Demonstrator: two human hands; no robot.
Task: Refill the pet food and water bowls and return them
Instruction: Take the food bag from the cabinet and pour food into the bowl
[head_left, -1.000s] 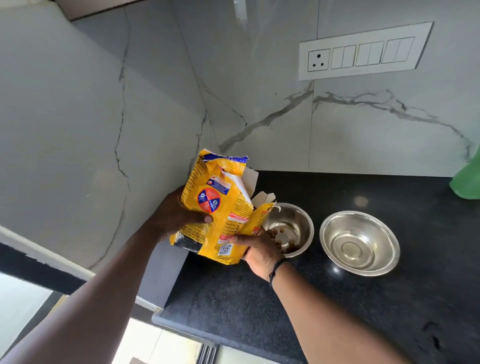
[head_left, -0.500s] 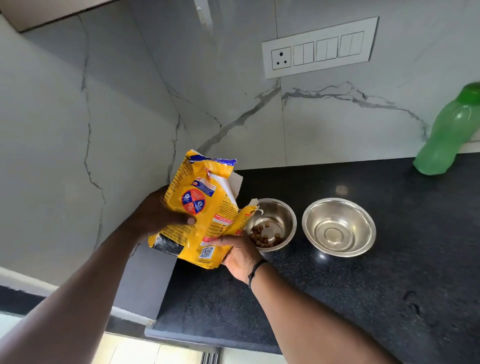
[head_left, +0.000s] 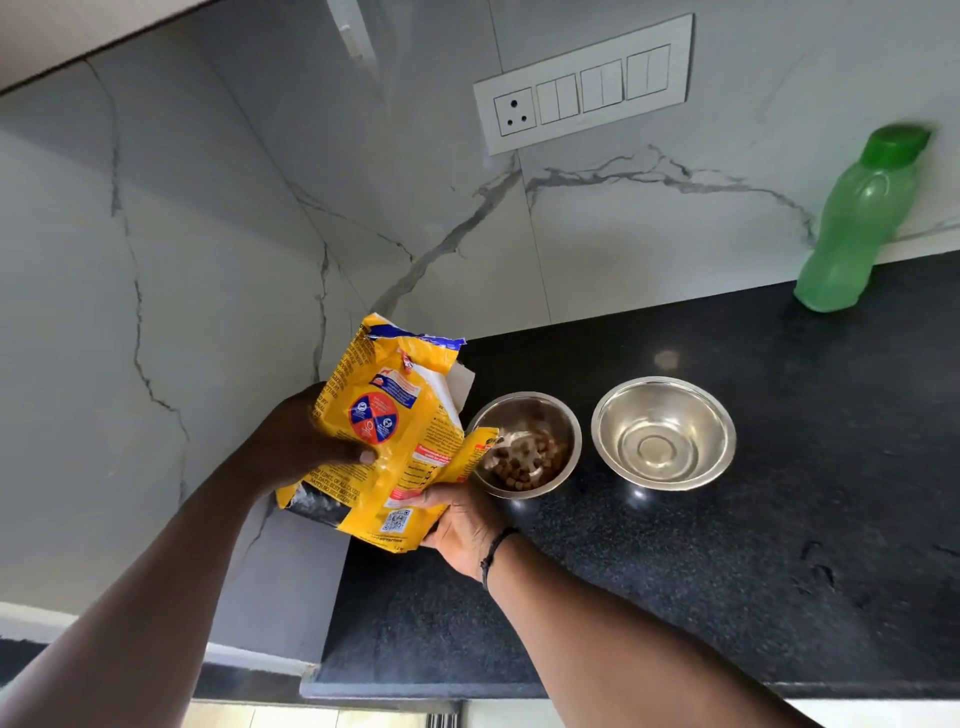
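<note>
The crinkled yellow pet food bag (head_left: 395, 441) is held tilted over the near-left edge of the black speckled stone table (head_left: 675, 571), its torn corner resting just at the rim of the left small round steel bowl (head_left: 524, 444). The left hand (head_left: 306, 441) is clamped on the bag's far-left side, and the right hand (head_left: 460, 525) is closed under its lower near corner. Brown kibble pieces (head_left: 519, 470) cover only part of the bowl's bottom, so pouring is judged barely begun. The spout should be kept inside the rim and the tilt raised slowly from the left grip, so that no surge spills onto the table. The right round steel bowl (head_left: 664, 434), just beside, stands empty; the green plastic bottle with a screw cap (head_left: 857, 223), well apart at the far right, is presumably for its water.
</note>
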